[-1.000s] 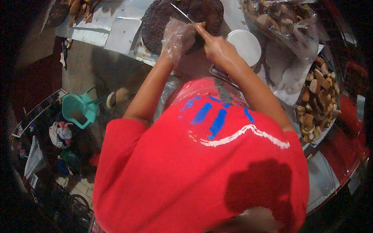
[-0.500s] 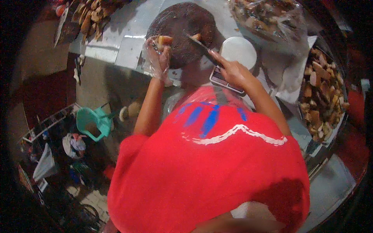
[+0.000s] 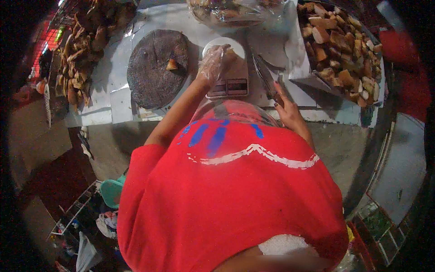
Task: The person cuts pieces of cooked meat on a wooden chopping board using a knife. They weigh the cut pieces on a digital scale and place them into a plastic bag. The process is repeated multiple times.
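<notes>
The clear-plastic-gloved left hand (image 3: pixel 215 65) overlies a white, round-topped scale (image 3: pixel 240 72); the bare right hand (image 3: pixel 290 112) spreads beside a long knife (image 3: pixel 263 74); a brown chunk (image 3: pixel 172 65) tops a round, dark block (image 3: pixel 153 70).

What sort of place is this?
Probably a food stall or small shop counter: a round chopping block bears a brown chunk, a scale stands beside it, and a white box is heaped with what look like food pieces.

A white-topped table (image 3: pixel 163 18) stands in dim surroundings, a pale rack (image 3: pixel 76 207) lower left.
</notes>
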`<state>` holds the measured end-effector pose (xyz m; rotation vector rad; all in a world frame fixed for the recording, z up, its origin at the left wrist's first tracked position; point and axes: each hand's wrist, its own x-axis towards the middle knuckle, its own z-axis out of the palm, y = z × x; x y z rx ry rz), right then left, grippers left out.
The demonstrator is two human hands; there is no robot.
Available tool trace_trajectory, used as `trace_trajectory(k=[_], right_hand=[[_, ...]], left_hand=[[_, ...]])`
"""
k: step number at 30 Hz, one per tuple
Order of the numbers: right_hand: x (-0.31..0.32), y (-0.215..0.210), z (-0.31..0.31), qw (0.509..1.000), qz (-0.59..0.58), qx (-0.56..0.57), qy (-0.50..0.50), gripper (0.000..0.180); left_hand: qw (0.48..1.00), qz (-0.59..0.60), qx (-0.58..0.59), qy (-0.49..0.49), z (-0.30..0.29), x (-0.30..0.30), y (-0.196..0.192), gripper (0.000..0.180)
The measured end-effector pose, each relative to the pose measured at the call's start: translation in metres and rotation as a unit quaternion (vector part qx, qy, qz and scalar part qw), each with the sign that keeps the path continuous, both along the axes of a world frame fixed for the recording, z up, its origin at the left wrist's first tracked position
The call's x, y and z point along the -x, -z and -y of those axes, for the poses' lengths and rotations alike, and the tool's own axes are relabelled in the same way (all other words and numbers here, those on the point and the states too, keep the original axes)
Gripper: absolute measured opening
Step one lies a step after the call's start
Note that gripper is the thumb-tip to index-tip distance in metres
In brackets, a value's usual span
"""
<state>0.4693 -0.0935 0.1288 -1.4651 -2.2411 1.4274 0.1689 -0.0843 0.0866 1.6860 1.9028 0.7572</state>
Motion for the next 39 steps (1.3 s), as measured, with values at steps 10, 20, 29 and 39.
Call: trace_trajectory(k=[10,20,29,39], right_hand=[[0.007,0.015,-0.007,0.994,-0.054,-0.098,0.003,0.073],[0.033,-0.014,-0.022,0.998,-0.034,-0.02,-0.041,0.07],[0.028,-0.005,-0.022,0.996,-0.037,-0.055,-0.058,0.07],[-0.007,0.024,0.006,0.99,-0.073,-0.089,0.08,0.072]], left_hand=[[0.953,-0.014,-0.223,-0.205,0.095,0.073,-0.036,0.071],[0.882,-0.108,-0.224,-0.399,0.214,0.14,-0.023,0.078],[0.965,-0.072,-0.183,-0.173,0.113,0.07,-0.022,0.072],[0.982,0.069,0.024,0.176,-0.03,0.021,0.02,0.036]])
